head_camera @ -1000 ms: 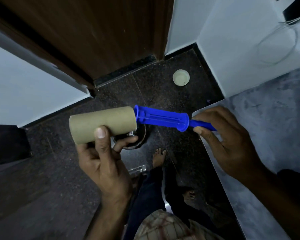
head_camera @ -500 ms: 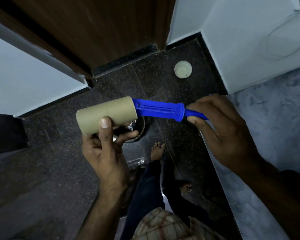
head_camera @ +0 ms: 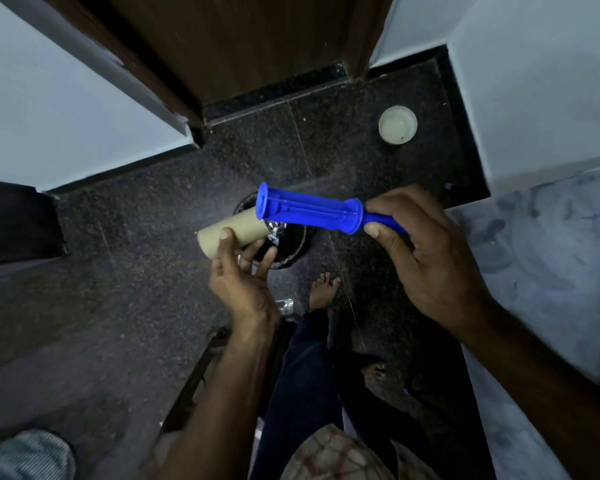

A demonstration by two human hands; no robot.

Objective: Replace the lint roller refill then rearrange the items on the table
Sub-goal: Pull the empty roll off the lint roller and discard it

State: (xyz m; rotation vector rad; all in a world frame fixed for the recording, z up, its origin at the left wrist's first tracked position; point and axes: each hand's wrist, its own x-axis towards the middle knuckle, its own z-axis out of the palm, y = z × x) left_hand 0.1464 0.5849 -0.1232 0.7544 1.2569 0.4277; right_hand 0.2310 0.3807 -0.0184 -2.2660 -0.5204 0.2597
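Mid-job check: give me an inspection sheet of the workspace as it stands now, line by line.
Surface: grey table at the right; the work is held over the dark speckled floor.
Job's things: blue roller, spindle bare; cardboard tube looks off it, at its tip, above the bin.
Clutter: dark bin on the floor with something crumpled and shiny inside; white cup near the wall corner.
Hands: left hand grips the tube; right hand pinches the roller's handle.
Cables: nothing seen.
Surroundings: brown door, pale walls, the person's bare feet on the floor.
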